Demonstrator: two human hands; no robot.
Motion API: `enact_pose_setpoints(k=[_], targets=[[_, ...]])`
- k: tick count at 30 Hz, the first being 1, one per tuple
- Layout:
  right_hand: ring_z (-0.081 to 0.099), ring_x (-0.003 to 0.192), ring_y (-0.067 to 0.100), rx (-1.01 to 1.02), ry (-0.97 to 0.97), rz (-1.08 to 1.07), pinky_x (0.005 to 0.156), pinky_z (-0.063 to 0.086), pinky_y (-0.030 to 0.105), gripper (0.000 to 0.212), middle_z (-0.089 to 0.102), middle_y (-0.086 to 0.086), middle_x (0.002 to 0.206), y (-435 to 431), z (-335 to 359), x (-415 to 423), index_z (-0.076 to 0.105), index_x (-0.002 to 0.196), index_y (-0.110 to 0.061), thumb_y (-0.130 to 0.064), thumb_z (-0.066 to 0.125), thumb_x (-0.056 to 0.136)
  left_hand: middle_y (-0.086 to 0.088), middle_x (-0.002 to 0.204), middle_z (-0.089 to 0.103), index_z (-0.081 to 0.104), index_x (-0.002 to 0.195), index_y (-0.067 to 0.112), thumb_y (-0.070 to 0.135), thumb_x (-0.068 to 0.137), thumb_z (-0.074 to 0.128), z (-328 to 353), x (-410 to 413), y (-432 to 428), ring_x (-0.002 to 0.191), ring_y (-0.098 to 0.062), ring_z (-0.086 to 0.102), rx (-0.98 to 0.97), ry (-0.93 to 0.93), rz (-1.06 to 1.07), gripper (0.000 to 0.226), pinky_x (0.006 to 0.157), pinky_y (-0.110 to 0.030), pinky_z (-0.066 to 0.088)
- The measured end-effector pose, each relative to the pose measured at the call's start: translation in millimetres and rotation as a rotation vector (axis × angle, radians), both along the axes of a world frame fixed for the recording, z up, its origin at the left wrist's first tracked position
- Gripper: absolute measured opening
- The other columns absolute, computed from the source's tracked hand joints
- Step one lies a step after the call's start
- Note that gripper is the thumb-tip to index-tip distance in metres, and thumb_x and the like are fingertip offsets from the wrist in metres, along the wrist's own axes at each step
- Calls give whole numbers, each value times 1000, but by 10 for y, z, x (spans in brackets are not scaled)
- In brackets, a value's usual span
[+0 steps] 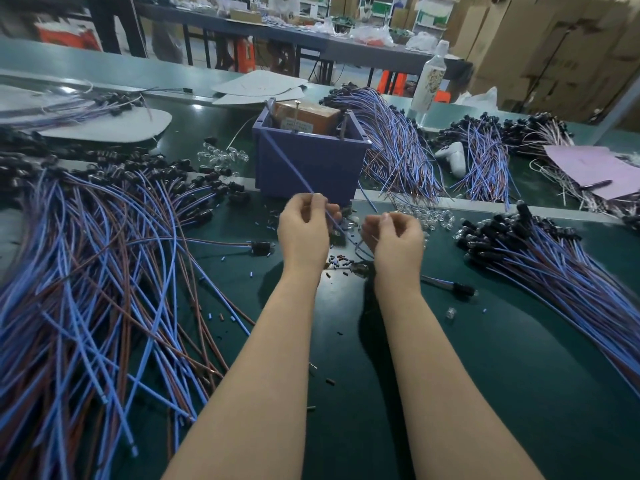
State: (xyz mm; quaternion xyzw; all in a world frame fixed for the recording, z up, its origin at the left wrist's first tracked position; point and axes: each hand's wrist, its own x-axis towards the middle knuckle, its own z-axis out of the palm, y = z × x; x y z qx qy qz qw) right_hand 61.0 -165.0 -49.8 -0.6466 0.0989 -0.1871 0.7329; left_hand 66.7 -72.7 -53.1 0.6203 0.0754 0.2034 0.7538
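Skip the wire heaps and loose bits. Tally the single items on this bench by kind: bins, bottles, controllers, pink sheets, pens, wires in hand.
Purple bin: 1
White bottle: 1
White controller: 1
Pink sheet: 1
Pen: 1
Blue wire in hand: 1
Total: 6

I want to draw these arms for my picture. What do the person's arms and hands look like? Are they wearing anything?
Both arms are bare as far as the picture shows: the left forearm and right forearm have no sleeves. The left hand and right hand wear no gloves, and I see no rings, watch or bracelet on them.
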Motion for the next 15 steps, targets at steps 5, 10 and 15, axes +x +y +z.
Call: enact_pose_setpoints(k=[5,10,15], targets=[[65,82,19,-374,-82,4,83,51,33,27,65,-2,79,88,-25,-78,47,121,-17,-6,44,96,3,64,64,56,90,12,17,100,43,-2,7,36,51,0,60,-16,33,100,17,62,-21,52],[63,88,25,-645,-123,91,83,46,32,39,69,7,91,165,-15,-128,50,132,-15,-6,47,94,3,63,62,60,93,13,16,99,46,3,6,23,49,-2,57,131,11,106,15,60,-18,51],[62,91,27,-708,-105,128,81,40,27,40,70,8,95,179,-28,-122,51,132,-14,-7,47,93,4,59,62,60,82,17,15,98,47,-3,8,15,48,-5,57,198,15,77,20,59,-15,48]])
